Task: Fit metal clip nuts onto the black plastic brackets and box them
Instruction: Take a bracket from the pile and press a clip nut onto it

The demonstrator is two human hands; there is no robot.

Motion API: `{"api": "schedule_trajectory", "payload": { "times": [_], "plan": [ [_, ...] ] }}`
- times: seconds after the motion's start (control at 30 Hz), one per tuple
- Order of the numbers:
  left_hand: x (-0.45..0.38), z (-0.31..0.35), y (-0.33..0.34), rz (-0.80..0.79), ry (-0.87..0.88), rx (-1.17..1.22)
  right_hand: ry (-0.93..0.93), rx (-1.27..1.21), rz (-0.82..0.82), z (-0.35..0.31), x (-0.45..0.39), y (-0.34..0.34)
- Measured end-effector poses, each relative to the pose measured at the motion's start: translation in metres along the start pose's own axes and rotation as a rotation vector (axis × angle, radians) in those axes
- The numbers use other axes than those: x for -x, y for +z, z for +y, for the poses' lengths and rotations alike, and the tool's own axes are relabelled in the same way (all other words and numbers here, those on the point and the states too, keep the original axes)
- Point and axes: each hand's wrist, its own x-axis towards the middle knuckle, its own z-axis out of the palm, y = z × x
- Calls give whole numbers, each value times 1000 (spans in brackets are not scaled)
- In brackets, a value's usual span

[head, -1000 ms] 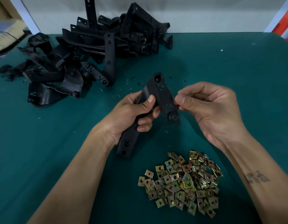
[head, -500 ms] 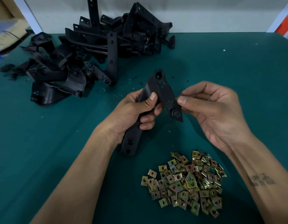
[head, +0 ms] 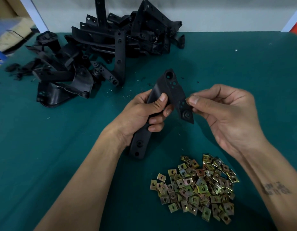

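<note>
- My left hand (head: 141,114) grips the black plastic bracket (head: 171,97) around its middle, thumb laid across the front face and the other fingers curled round from behind.
- The bracket is raised off the green table (head: 44,155); its upper end with the large round hole points away from me, and its lower end with two small holes hangs down toward the table below my left palm.
- My right hand (head: 222,117) pinches a small metal clip nut (head: 187,101) between thumb and forefinger; only a sliver of its edge shows past my fingertip.
- That clip nut touches the right edge of the bracket, beside the cluster of small holes and just above the round boss near the bracket's pointed corner.
- I cannot tell whether the nut is already slid onto the edge or only pressed against it.
- The rest of my right fingers are loosely curled behind the pinch.
- A pile of loose clip nuts (head: 196,187), gold-coloured squares, lies on the table nearer to me than the bracket, under my right forearm.
- A heap of black brackets (head: 97,52) lies beyond the held bracket and to its left, against the pale wall (head: 227,12).
- Small flecks of debris dot the table between that heap and the bracket.
</note>
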Motion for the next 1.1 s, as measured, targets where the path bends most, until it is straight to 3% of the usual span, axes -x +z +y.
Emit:
{"api": "schedule_trajectory", "payload": {
  "times": [0.43, 0.8, 1.1],
  "plan": [
    [0, 1, 1, 12, 15, -45, -28, 43, 37, 4, 5, 5],
    [2, 2, 3, 16, 42, -50, -18, -107, 63, 8, 10, 14],
    [3, 3, 2, -26, 58, -8, -24, -109, -76, 1, 9, 12]
  ]
}}
